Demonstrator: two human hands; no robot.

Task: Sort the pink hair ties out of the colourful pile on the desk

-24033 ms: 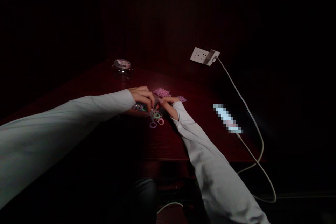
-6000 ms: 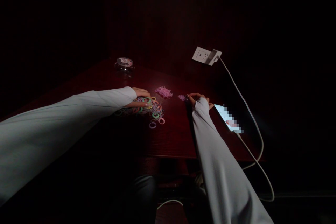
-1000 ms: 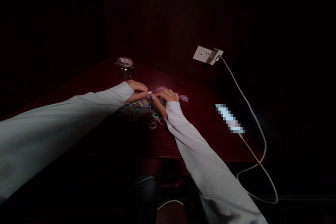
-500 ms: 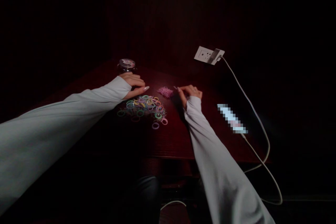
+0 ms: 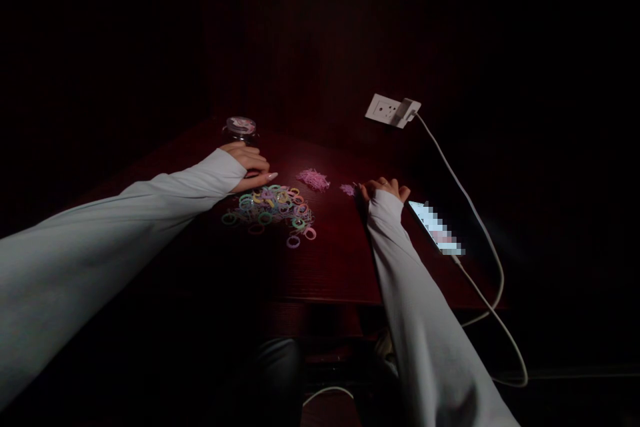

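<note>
My left hand [image 5: 249, 165] rests at the back left of a pile of colourful hair ties [image 5: 273, 207], thumb stretched out and apart from the bent fingers, holding nothing. Behind it stands a clear round jar [image 5: 241, 128] with a printed lid, partly covered by the hand. To the right of the hair ties lies a heap of small pink elastic bands [image 5: 313, 179]. My right hand [image 5: 384, 189] is low over the table, its thumb side touching or right beside a smaller cluster of purple elastic bands [image 5: 348, 190]. Its fingertips are mostly hidden, so any grip cannot be made out.
A lit phone [image 5: 437, 230] lies right of my right forearm, its charging cable [image 5: 460, 180] running over the table edge and up to a wall socket [image 5: 384, 110]. The dark red table [image 5: 325, 273] ends in front of my legs. Surroundings are very dark.
My right hand has moved right, away from the pink heap. The small purple cluster now shows at its left side. My left hand has stayed nearly in place.
</note>
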